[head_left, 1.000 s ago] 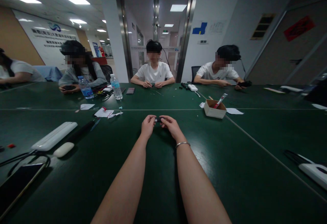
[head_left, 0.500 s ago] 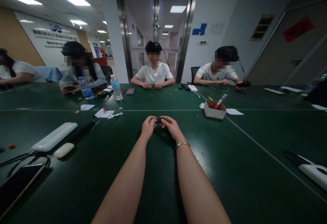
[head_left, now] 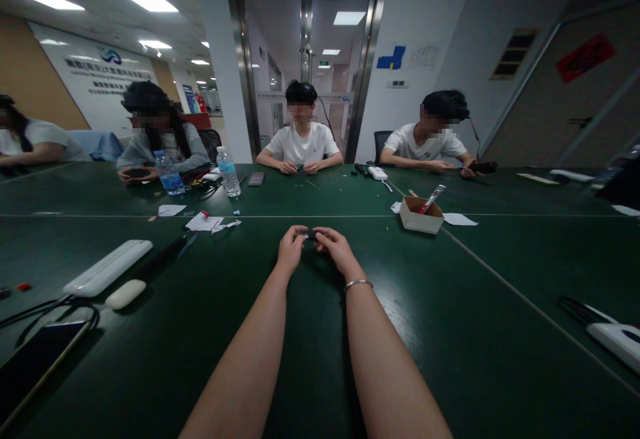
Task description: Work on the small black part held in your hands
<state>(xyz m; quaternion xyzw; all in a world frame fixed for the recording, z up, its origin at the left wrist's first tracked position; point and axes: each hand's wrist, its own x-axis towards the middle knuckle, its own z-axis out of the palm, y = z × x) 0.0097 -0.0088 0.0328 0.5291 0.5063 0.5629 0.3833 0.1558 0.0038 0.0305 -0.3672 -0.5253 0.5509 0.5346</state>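
Note:
Both of my hands meet over the green table, pinching a small black object [head_left: 311, 235] from its two sides. It has a lighter left end, and its kind is too small to make out. My left hand [head_left: 289, 249] is closed, fingertips at that lighter end. From the other side my right hand [head_left: 337, 248] grips the dark part between thumb and fingers; a silver bangle circles that wrist. The fingertips partly hide the object.
Beyond my hands stand a small box [head_left: 421, 217] with a tool in it, paper scraps [head_left: 204, 221] and two water bottles [head_left: 228, 172]. A phone [head_left: 43, 359], white power strip [head_left: 108, 267] and white oval object [head_left: 126, 294] lie at left. Several people sit around the table.
My left fingers have shifted slightly at the object's lighter end; my right hand stays nearly still. Across the table, the person at right has moved a dark item a little rightward.

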